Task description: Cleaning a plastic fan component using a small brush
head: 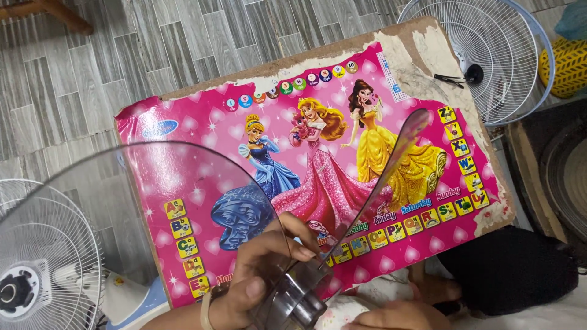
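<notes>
My left hand [257, 275] grips the hub of a clear plastic fan blade [153, 195] just above the near edge of a small pink picture table [202, 134]. One wide blade spreads left over the table and floor. A second blade [397, 153] stands edge-on, rising to the right over the table. The grey hub [293, 302] sits under my fingers. My right hand [391, 316] lies low at the bottom edge, beneath the hub, fingers curled; whether it touches the hub is unclear.
A white fan guard [483, 55] with a black cap lies at the upper right, partly behind the table. A white fan with its grille [43, 269] stands at the lower left. A yellow-black object [568, 64] sits far right. Grey tiled floor [92, 61] surrounds everything.
</notes>
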